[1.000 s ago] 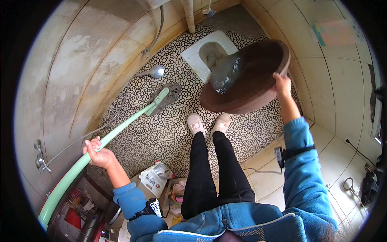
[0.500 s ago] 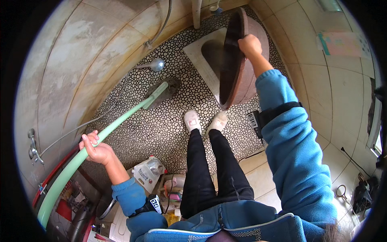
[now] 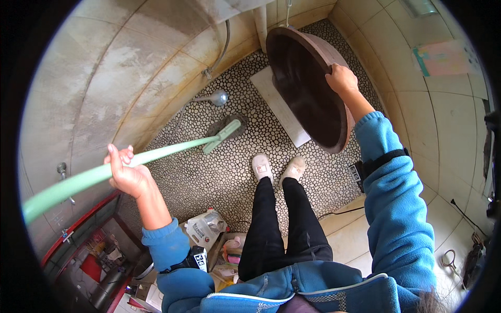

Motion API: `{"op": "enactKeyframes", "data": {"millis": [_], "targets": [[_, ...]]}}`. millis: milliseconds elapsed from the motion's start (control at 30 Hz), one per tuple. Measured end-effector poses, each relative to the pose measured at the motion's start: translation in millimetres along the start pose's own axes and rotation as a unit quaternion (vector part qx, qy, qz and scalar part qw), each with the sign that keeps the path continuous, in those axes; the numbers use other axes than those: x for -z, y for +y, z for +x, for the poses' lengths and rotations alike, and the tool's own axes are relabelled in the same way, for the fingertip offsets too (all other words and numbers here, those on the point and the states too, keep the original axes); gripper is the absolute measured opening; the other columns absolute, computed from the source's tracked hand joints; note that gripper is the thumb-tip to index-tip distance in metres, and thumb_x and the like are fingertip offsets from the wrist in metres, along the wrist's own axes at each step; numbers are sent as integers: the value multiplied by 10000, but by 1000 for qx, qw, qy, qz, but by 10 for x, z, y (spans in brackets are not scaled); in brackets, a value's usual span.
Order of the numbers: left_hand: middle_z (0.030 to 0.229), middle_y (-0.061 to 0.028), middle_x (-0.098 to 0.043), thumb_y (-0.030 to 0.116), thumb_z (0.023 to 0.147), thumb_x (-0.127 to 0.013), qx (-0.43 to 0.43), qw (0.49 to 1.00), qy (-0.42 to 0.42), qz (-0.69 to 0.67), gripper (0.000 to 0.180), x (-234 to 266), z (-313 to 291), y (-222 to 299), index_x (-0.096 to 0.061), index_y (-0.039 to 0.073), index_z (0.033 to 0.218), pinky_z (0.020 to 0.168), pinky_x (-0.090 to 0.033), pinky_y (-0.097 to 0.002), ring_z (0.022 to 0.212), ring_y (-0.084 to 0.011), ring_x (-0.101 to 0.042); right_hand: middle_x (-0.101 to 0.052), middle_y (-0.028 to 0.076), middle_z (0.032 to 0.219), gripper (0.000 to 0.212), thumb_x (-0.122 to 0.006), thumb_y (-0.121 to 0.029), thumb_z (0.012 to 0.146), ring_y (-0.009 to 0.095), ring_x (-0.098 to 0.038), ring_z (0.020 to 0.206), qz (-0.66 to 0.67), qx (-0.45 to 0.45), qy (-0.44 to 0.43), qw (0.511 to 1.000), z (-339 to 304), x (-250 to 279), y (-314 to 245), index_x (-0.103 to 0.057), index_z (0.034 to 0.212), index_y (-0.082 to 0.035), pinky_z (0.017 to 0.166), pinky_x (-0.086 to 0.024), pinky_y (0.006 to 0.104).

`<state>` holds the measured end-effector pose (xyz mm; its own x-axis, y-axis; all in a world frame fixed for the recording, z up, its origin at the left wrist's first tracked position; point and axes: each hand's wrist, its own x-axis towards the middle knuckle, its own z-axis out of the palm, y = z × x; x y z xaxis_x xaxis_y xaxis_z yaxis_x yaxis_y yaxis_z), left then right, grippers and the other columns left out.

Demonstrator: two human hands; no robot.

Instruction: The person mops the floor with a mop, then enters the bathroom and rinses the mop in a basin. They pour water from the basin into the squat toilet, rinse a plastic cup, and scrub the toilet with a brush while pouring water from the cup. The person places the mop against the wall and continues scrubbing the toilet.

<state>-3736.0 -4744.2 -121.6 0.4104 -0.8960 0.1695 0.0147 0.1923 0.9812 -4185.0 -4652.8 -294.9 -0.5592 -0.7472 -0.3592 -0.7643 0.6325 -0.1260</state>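
My left hand [image 3: 127,172] grips the pale green handle of a mop [image 3: 156,154], whose head [image 3: 225,130] rests on the pebble floor. My right hand [image 3: 342,79] holds the rim of a big dark brown basin [image 3: 305,88], lifted and tipped on its side so its hollow faces me. The basin hides most of the white floor toilet [image 3: 282,112]. My two feet in light shoes [image 3: 276,168] stand just below it.
A shower head [image 3: 218,97] with its hose lies on the pebble floor [image 3: 209,172] near the concrete wall. A white bag [image 3: 204,227] and bottles sit by my left leg. Pipes stand at the far wall, tiled walls at the right.
The basin has swung from edge-on over the toilet to a raised tilt with its inside toward me. My left hand with the mop handle rose a little.
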Motion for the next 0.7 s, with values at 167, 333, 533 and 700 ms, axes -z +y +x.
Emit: {"op": "enactKeyframes", "data": {"millis": [167,333,533,700], "targets": [[516,11,-377,137,834,-619,-16,999,-35,-31,319,-601,99,556,-420,104,587,636,-409,-316,512,-107,-380,-608,183,1030,346,-546,-259,763,338,-570,989,53,-56,43,996,-18,260,502,-611,1016,-33,839,-461,423],[523,-6,-363,107,831,-611,2,999,-39,-31,301,-1086,219,745,-418,86,601,547,-394,-292,475,-119,-344,-599,231,1008,453,-613,-382,732,360,-564,983,147,-159,63,974,-139,115,1500,-620,984,-5,838,-442,433],[519,-5,-336,84,845,-582,17,994,-87,-56,308,-1613,395,730,-397,82,599,538,-376,-302,473,-129,-345,-639,159,867,402,-633,-282,756,277,-613,763,287,-291,41,912,-935,-921,2963,-608,1009,28,542,-491,378],[512,-14,-355,72,826,-607,71,991,-100,-47,282,-2040,742,444,-413,70,620,595,-440,-324,470,-143,-375,-625,135,871,377,-640,-265,766,232,-588,746,441,-447,128,768,-2016,-1884,3925,-614,930,74,633,-481,383]]}}
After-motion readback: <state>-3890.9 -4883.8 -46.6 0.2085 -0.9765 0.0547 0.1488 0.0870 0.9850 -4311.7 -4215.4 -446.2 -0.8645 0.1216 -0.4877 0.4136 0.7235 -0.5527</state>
